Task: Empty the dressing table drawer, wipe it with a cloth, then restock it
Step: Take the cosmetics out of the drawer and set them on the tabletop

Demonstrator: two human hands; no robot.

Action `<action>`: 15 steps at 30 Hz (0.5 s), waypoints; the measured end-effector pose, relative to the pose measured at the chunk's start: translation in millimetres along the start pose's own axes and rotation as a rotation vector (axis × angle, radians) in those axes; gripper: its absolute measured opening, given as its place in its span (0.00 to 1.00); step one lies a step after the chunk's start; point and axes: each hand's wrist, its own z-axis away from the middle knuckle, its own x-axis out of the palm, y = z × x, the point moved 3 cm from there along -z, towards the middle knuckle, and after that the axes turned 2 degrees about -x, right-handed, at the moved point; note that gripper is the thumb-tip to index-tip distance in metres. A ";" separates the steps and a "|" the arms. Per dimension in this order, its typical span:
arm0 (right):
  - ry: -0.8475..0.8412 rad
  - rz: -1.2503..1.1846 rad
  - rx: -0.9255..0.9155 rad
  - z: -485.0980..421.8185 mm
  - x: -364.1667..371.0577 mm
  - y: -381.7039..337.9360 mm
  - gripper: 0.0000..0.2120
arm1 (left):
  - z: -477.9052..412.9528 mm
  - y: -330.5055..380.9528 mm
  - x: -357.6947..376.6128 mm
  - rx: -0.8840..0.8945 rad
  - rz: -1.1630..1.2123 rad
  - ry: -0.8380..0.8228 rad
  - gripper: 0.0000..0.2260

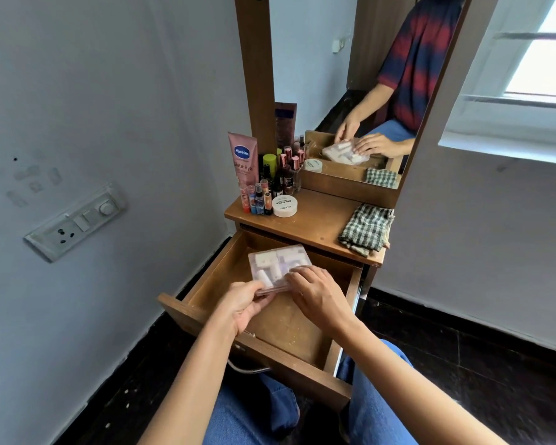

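Note:
The wooden drawer (206, 293) of the dressing table is pulled open in front of me, its floor bare. Over the drawer's back half I hold a clear plastic box (275, 261) with several small white pieces inside. My left hand (243, 305) grips its near left corner. My right hand (315, 292) rests its fingers on the box's near right edge. A green checked cloth (366, 229) lies folded on the right of the tabletop.
A pink Vaseline tube (243, 159), several small bottles and lip balms (270, 184) and a round white jar (284, 206) crowd the tabletop's left. A mirror (350, 85) stands behind. A switch panel (77, 220) is on the left wall. My knees are under the drawer.

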 end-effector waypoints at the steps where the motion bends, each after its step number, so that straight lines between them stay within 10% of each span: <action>1: 0.031 -0.002 -0.018 -2.0 -4.5 -0.1 0.11 | 3.5 3.0 1.5 0.018 0.032 -0.017 0.09; 15: 0.108 0.027 0.215 -20.1 -28.9 47.4 0.15 | -1.8 9.9 72.8 0.079 0.084 -0.108 0.17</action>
